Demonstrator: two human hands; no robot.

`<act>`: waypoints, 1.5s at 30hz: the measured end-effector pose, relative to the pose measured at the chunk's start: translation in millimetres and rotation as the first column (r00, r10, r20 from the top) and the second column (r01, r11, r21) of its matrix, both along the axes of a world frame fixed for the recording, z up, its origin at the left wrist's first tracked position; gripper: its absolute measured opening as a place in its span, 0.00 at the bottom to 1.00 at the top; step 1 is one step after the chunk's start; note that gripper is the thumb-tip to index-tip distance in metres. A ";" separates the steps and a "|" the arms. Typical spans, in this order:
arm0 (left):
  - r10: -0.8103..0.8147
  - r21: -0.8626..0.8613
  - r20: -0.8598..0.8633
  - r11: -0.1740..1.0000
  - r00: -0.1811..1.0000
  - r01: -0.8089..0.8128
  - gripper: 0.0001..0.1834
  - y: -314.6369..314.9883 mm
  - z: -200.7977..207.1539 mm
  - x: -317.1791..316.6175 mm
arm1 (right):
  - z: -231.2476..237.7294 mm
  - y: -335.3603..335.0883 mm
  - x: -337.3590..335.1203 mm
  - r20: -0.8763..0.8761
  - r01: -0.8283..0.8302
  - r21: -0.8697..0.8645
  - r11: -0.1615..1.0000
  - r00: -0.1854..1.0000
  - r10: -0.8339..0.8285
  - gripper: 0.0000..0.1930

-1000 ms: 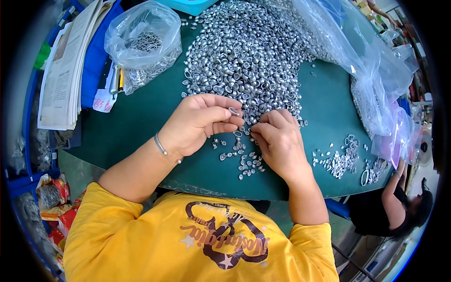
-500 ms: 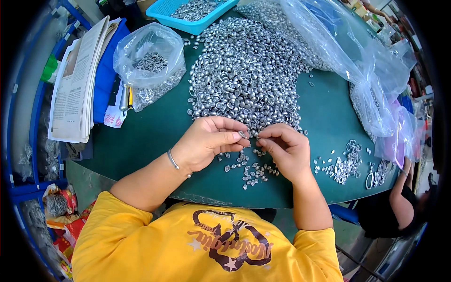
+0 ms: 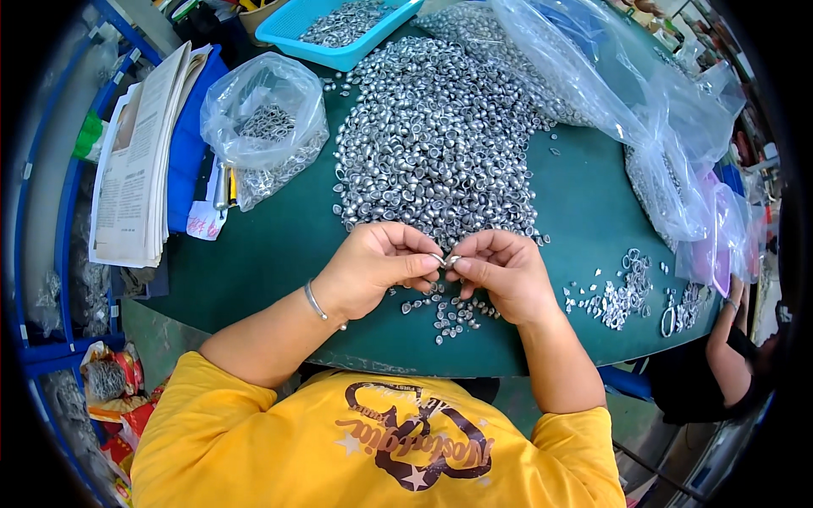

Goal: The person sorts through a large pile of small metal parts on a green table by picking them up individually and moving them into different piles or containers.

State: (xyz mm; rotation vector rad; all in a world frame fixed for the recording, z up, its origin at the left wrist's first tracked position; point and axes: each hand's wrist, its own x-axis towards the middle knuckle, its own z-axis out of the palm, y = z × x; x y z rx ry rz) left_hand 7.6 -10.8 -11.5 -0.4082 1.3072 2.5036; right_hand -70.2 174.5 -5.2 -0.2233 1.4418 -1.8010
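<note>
My left hand and my right hand meet over the near edge of a big heap of small silver metal pieces. Each hand is closed in a pinch. Between the left thumb and forefinger is a small silver metal ring. The right fingertips hold a small rounded silver metal piece, close against the ring; whether the two are joined I cannot tell. Below my hands lies a small scatter of cup-shaped metal pieces on the green table.
A clear bag of metal parts and newspapers stand at the left. A blue basket sits at the back. Large plastic bags lie at the right, beyond a small pile of silver bits. Another person's arm shows at the far right.
My hands have come together, bringing the two small metal pieces close to each other. The right hand has shifted slightly left and down.
</note>
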 end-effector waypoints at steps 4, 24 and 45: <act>0.028 -0.083 -0.115 0.996 0.993 -0.038 0.08 6.3 -1.9 0.5 | -12.0 -1.7 8.2 -0.536 0.102 0.088 0.991 0.843 -0.039 0.05; 0.239 -0.242 -0.211 0.927 0.948 -0.288 0.09 1.9 1.5 -0.9 | -8.3 -12.7 11.2 -0.928 0.101 0.239 0.966 0.318 0.196 0.08; -0.022 -0.625 -0.771 0.225 0.637 -0.748 0.04 -32.3 33.5 -1.9 | 2.6 -9.3 12.8 -0.885 0.188 -0.009 0.982 0.456 -0.095 0.09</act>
